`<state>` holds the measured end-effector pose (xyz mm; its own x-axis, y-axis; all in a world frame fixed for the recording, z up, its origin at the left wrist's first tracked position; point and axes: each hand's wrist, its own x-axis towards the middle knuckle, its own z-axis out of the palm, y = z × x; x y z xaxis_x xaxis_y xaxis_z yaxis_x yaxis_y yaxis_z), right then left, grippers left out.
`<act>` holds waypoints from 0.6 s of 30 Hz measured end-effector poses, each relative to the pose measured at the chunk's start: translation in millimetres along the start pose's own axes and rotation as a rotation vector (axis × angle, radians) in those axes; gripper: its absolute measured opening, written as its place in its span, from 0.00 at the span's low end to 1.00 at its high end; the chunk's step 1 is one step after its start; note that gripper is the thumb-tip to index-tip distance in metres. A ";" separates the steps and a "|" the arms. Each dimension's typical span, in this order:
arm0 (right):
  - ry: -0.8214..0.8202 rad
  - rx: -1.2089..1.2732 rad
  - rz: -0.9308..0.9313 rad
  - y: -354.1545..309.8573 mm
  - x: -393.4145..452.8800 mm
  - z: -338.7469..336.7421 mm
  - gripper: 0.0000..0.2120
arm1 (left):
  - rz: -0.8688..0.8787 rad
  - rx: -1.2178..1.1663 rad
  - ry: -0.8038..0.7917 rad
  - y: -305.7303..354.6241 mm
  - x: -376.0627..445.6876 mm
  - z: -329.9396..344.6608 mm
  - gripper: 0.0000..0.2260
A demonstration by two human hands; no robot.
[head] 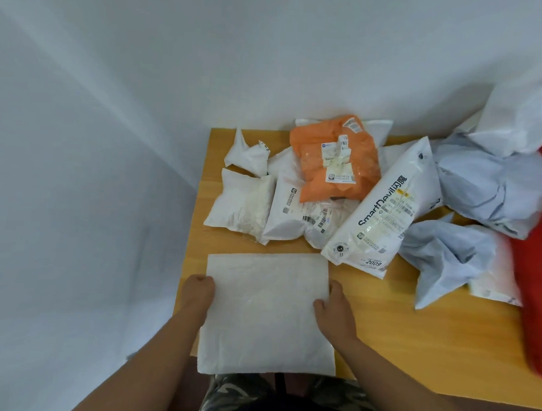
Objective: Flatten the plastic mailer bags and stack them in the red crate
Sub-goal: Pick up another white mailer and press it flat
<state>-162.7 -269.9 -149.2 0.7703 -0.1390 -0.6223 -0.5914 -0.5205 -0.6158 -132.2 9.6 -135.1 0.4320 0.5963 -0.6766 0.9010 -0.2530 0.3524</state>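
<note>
On the wooden table (413, 329), left hand (197, 290) and right hand (333, 307) pinch the side edges of a flat, crinkly white plastic mailer (266, 314); glossy red crate (536, 279) sits right.

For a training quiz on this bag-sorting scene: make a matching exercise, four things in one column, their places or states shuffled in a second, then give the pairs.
Things:
1. flat white mailer
2. orange mailer
3. SmartDevil mailer
4. red crate

Places or states:
A. at the table's right edge
B. on top of the pile, near the wall
C. held at both side edges by the hands
D. lying slantwise, printed side up

Pairs: 1-C, 2-B, 3-D, 4-A
</note>
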 end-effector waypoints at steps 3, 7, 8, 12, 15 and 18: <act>-0.160 0.080 -0.021 -12.9 -8.5 -10.9 0.14 | -0.043 -0.078 0.039 14.8 -8.1 -16.6 0.08; -0.337 0.061 -0.135 -27.7 -25.8 -29.7 0.11 | -0.080 -0.259 0.132 16.4 -27.0 -49.4 0.14; -0.353 0.068 -0.163 -33.0 -28.9 -38.6 0.09 | -0.069 -0.320 0.150 17.4 -33.4 -54.7 0.15; -0.355 0.169 -0.256 -49.7 -26.9 -85.4 0.06 | 0.037 -0.540 0.148 48.9 -68.2 -66.2 0.08; -0.277 0.304 -0.288 -57.3 -19.2 -125.8 0.04 | 0.184 -0.644 -0.008 90.0 -94.5 -60.6 0.10; -0.143 0.443 -0.281 -66.5 -14.2 -170.1 0.03 | 0.373 -0.626 -0.226 134.5 -120.8 -49.3 0.08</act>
<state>-93.8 -376.6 -17.2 0.8915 0.0869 -0.4447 -0.4348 -0.1117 -0.8936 -65.2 -58.9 25.9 0.7615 0.3682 -0.5334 0.5329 0.1128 0.8387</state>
